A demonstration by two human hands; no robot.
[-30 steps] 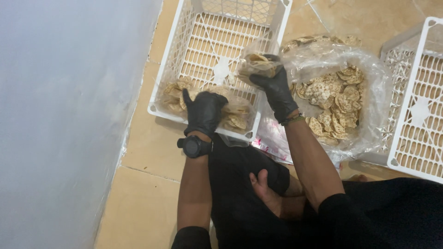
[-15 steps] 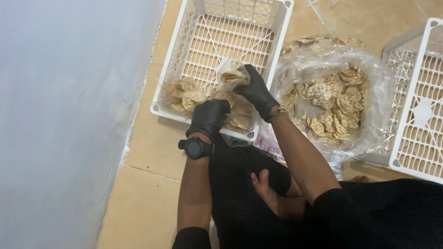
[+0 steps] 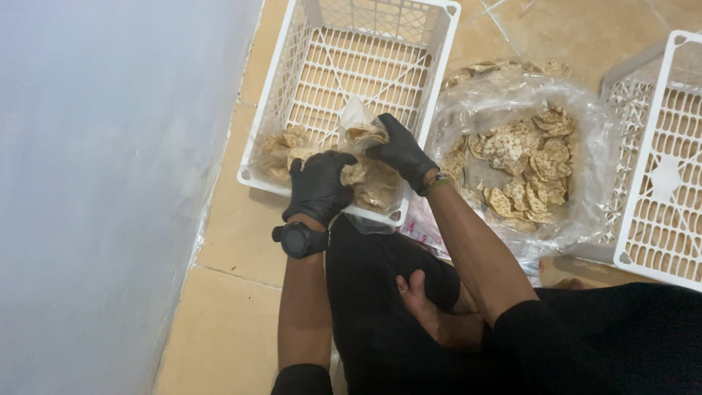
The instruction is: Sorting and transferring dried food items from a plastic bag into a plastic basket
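Left hand (image 3: 317,184): gloved fingers clamped on small cracker bag (image 3: 363,162).
Right hand (image 3: 400,151): fingers pinching the same bag's top.
Bag: inside white crate (image 3: 431,95) (near corner).

I see a crate (image 3: 351,66) on the floor (image 3: 219,322), close against the wall (image 3: 110,183) on its left. Packets of crackers (image 3: 289,150) lie in its near left corner. My left hand (image 3: 318,189) and right hand (image 3: 398,150) meet over its near edge, on a small packet (image 3: 362,132) inside it. Right of the crate sits an open bag of crackers (image 3: 523,161) (touching the crate's right side, I think). A second crate (image 3: 662,168) stands at the far right.
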